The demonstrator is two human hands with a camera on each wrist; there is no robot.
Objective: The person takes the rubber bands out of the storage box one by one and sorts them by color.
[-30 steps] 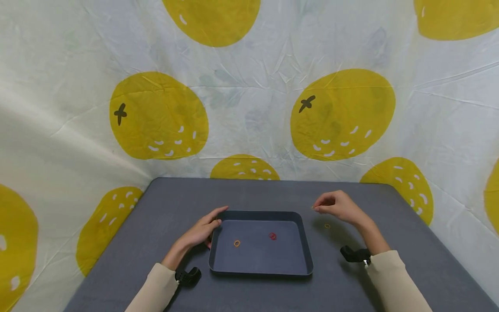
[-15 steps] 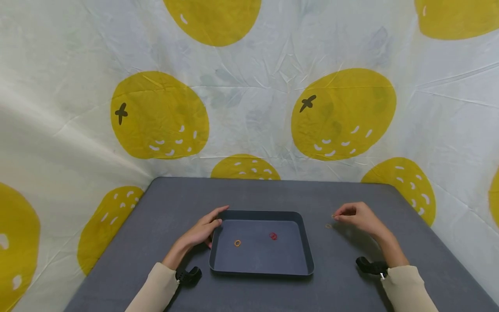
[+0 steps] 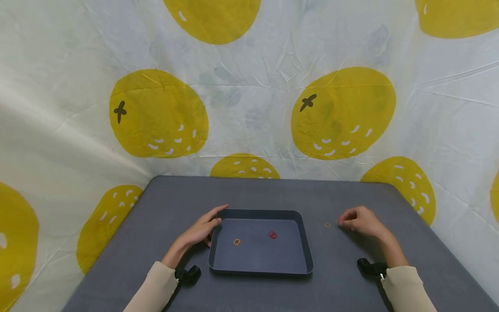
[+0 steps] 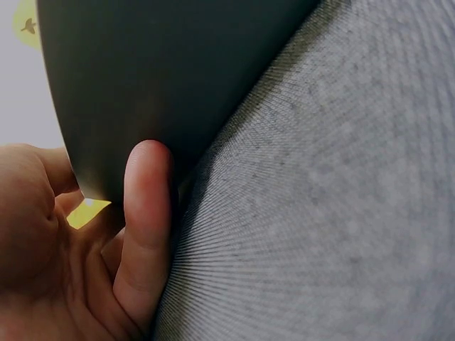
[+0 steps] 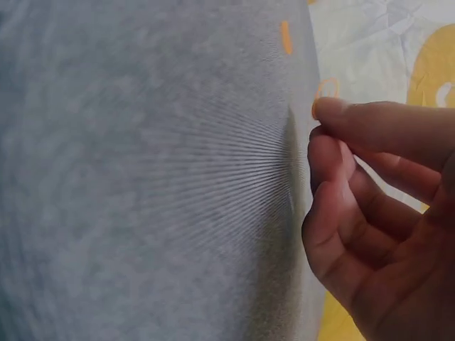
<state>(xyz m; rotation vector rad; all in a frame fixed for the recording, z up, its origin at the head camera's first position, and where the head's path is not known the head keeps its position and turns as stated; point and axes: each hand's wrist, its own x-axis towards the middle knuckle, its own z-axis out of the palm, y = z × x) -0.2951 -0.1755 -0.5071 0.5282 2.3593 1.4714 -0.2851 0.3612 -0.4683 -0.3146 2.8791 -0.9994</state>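
Note:
A dark grey rectangular tray lies on the table. My left hand holds its far left corner, thumb over the rim and a finger against the outer wall. Inside the tray are an orange rubber band on the left and red rubber bands on the right, overlapping. Right of the tray, my right hand pinches a thin orange rubber band between thumb and fingertips, low over the table. Another orange rubber band lies on the table just left of those fingertips.
The grey table reaches back to a white curtain printed with large yellow fruit. The curtain also hangs along both sides. A black wrist strap is on the left wrist and another on the right.
My right hand has moved right and nearer to me, then lower toward the table, with the rubber band still pinched. The left hand and tray have stayed in place.

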